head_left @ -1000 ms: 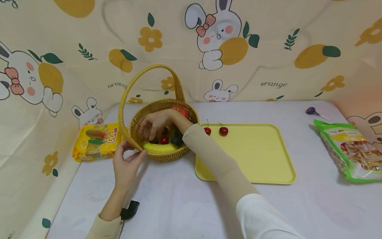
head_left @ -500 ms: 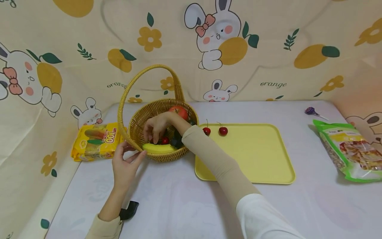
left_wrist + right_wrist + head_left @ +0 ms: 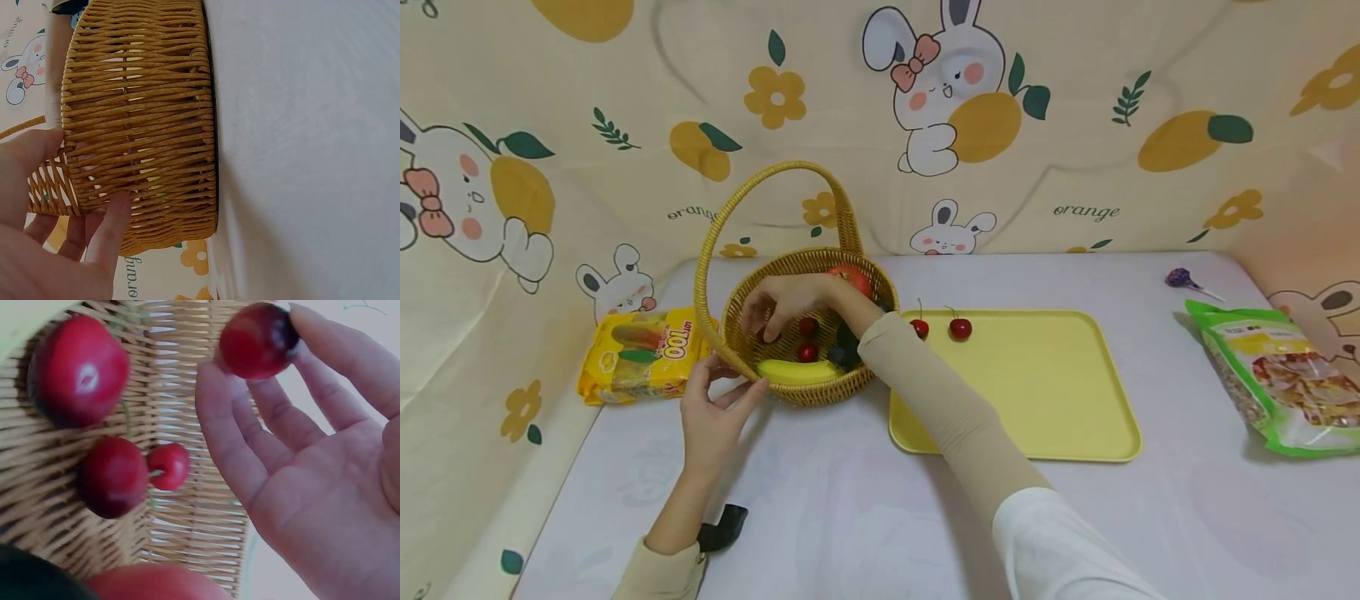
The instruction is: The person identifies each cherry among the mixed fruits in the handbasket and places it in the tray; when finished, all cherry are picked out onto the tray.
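My right hand [image 3: 790, 298] is inside the wicker basket [image 3: 827, 393], over its left part. In the right wrist view it pinches a dark red cherry [image 3: 259, 340] between thumb and fingertips. Several cherries [image 3: 112, 477] lie lower in the basket, beside a yellow banana [image 3: 797, 372], a dark green thing [image 3: 846, 355] and a round red fruit [image 3: 852, 281] partly behind my right arm. My left hand [image 3: 715, 425] grips the basket at the foot of its handle, the thumb pressed against the woven outer wall [image 3: 150, 112].
Right of the basket lies a yellow tray [image 3: 1022, 392] with two stemmed cherries [image 3: 960, 328] at its back left. A yellow packet [image 3: 643, 357] lies left of the basket. At the far right are a lollipop [image 3: 1180, 277] and a green-edged bag [image 3: 1292, 375].
My right hand dipped toward the banana half a second ago, then rose and shifted left within the basket. Two cherries show more plainly beside it. The left hand keeps its hold.
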Action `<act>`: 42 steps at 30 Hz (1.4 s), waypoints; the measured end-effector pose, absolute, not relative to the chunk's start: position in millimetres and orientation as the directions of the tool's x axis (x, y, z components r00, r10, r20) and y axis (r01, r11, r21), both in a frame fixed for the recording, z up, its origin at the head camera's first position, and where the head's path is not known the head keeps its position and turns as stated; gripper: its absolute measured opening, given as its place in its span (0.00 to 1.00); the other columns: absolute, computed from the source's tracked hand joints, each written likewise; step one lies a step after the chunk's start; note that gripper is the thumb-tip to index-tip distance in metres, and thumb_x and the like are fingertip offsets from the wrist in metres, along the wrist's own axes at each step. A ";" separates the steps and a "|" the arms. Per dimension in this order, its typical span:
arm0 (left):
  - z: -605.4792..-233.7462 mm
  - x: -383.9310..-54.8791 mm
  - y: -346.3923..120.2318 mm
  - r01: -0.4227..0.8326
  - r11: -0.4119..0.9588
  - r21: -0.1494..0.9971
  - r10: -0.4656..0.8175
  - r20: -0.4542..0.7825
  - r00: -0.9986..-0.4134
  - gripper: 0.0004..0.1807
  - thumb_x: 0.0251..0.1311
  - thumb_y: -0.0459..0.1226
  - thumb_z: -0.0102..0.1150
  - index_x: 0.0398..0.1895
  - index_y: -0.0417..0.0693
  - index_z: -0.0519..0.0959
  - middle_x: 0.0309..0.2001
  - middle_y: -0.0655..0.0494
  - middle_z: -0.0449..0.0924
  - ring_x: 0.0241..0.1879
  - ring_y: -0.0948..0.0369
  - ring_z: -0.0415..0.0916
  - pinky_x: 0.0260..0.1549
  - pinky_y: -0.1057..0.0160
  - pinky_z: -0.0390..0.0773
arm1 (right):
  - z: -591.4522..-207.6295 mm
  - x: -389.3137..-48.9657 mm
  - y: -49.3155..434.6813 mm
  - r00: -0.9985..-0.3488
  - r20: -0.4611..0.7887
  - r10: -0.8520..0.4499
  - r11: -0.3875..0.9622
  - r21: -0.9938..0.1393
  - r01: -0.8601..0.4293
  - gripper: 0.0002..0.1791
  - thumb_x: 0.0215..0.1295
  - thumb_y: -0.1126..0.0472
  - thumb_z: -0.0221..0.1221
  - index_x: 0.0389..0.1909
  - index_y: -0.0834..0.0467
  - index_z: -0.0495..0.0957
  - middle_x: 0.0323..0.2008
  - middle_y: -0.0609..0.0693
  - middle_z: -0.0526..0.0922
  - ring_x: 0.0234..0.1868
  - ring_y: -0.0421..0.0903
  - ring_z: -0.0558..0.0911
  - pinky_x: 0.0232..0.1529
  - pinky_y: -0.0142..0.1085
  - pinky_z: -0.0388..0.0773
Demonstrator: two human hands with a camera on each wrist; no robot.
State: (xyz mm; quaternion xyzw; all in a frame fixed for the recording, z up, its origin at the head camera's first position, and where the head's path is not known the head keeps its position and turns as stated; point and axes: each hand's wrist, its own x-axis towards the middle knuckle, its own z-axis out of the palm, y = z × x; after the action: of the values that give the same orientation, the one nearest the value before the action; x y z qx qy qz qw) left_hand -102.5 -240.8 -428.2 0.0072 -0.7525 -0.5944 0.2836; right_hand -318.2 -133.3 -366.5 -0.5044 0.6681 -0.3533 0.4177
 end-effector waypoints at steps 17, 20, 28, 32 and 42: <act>-429.5 -101.2 -241.6 0.284 0.334 0.899 -0.353 0.399 -0.846 0.29 0.51 0.21 0.70 0.58 0.27 0.71 0.47 0.54 0.72 0.49 0.58 0.71 0.41 0.72 0.84 | -327.3 -303.5 31.8 -0.532 0.269 -0.803 0.071 -0.843 -0.533 0.26 0.61 0.69 0.67 0.61 0.64 0.74 0.50 0.57 0.80 0.52 0.50 0.79 0.53 0.40 0.83; -429.2 -100.8 -241.2 0.296 0.328 0.897 -0.347 0.406 -0.845 0.29 0.52 0.22 0.70 0.58 0.28 0.72 0.48 0.55 0.72 0.49 0.57 0.72 0.42 0.72 0.84 | -342.4 -302.9 78.8 -0.626 0.267 -0.732 0.133 -0.846 -0.516 0.27 0.61 0.73 0.66 0.62 0.64 0.73 0.50 0.58 0.78 0.52 0.52 0.78 0.52 0.39 0.84; -408.1 -94.6 -227.2 0.302 0.334 0.893 -0.346 0.414 -0.842 0.26 0.51 0.17 0.67 0.55 0.22 0.70 0.47 0.50 0.72 0.47 0.57 0.71 0.41 0.72 0.84 | -382.9 -303.2 168.1 -0.786 0.153 -0.599 0.327 -0.849 -0.414 0.24 0.59 0.77 0.65 0.58 0.70 0.73 0.52 0.65 0.77 0.50 0.55 0.77 0.50 0.29 0.82; -403.1 -93.0 -224.4 0.290 0.342 0.894 -0.347 0.407 -0.845 0.26 0.52 0.17 0.66 0.54 0.21 0.70 0.46 0.50 0.72 0.47 0.58 0.71 0.41 0.72 0.84 | -396.3 -300.4 183.4 -0.800 0.114 -0.589 0.384 -0.831 -0.402 0.23 0.58 0.78 0.64 0.56 0.73 0.74 0.49 0.68 0.78 0.49 0.58 0.78 0.49 0.31 0.83; -405.4 -94.1 -225.8 0.310 0.344 0.886 -0.341 0.425 -0.838 0.26 0.51 0.16 0.66 0.54 0.21 0.70 0.47 0.50 0.72 0.47 0.58 0.72 0.41 0.71 0.84 | -411.4 -296.7 190.0 -0.831 0.065 -0.553 0.440 -0.824 -0.357 0.18 0.57 0.77 0.67 0.49 0.73 0.77 0.44 0.65 0.79 0.46 0.59 0.79 0.46 0.29 0.84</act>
State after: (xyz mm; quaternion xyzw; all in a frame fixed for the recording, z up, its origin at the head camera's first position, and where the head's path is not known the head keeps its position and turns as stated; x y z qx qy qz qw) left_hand -94.1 -225.8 -405.4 0.0102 -0.7688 -0.5727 0.2843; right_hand -296.7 190.0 -411.4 -0.2701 0.8416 -0.4551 0.1075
